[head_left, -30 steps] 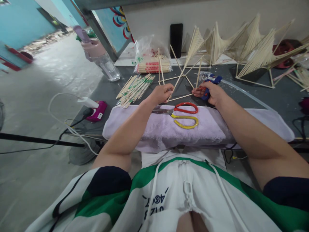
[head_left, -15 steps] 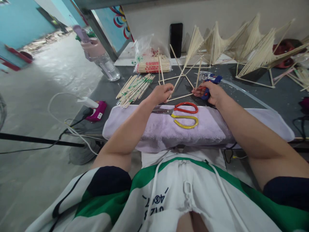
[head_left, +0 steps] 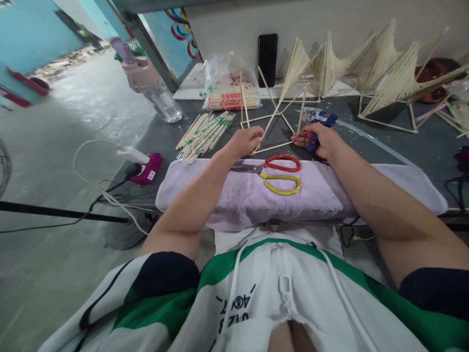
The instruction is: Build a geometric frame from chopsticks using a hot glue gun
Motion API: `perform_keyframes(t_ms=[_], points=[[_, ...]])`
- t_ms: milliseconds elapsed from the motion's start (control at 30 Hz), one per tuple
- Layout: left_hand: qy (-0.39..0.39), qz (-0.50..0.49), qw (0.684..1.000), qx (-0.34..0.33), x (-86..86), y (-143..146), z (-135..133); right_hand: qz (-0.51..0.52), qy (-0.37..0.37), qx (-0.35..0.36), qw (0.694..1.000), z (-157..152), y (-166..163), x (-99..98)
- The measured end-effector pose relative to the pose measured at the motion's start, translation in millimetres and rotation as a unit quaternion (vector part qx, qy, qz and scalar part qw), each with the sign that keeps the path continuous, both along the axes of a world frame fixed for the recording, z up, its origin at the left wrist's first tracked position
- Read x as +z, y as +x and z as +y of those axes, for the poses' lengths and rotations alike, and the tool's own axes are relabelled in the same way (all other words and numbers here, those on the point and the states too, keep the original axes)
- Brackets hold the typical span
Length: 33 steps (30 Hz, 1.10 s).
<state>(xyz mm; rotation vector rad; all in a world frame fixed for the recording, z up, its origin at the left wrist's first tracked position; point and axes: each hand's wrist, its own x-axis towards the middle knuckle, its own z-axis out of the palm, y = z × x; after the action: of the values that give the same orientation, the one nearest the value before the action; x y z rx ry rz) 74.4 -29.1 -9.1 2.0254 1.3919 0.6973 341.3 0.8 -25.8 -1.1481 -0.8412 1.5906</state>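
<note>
- Pale, angular wooden-stick frame: set on dark-grey counter; pinched in grip of left hand.
- Blue plastic glue gun: grasped by right hand.
- Red-and-yellow-handled metal scissors: laid on lilac towel.

Before me, scissors lie on a towel; beyond them sits my stick frame, loose sticks left, phone behind.

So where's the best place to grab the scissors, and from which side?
Probably by the red handle and yellow handle, coming from the right. The scissors lie flat on the lilac towel with those loops facing right, and the blades point left toward the left forearm, so this side should avoid the metal. The right hand would need to put down the glue gun first.
</note>
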Motion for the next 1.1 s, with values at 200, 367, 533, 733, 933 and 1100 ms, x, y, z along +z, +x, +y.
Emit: perform_keyframes(t_ms=[200,367,533,733,933,1100], points=[[0.005,0.001,1.0,-0.003,0.6,-0.1,-0.3,0.006,-0.001,0.004,1.0,1.9,0.9,-1.9],[0.004,-0.003,1.0,-0.004,1.0,0.3,-1.0,0.001,0.0,0.003,1.0,1.5,0.9,-2.2],[0.003,-0.009,1.0,0.0,0.5,0.9,-1.6,-0.008,0.004,0.006,1.0,1.0,0.7,-2.8],[-0.001,-0.003,1.0,0.002,2.7,1.7,-3.2,0.0,-0.005,0.002,1.0,2.5,0.6,-2.6],[-0.003,-0.006,1.0,0.001,1.9,1.3,-2.7,0.012,-0.006,0.002,1.0,2.3,0.8,-2.0],[-0.002,-0.002,1.0,-0.002,2.3,1.0,-2.7,0.014,-0.004,0.0,1.0,1.3,0.6,-1.9]])
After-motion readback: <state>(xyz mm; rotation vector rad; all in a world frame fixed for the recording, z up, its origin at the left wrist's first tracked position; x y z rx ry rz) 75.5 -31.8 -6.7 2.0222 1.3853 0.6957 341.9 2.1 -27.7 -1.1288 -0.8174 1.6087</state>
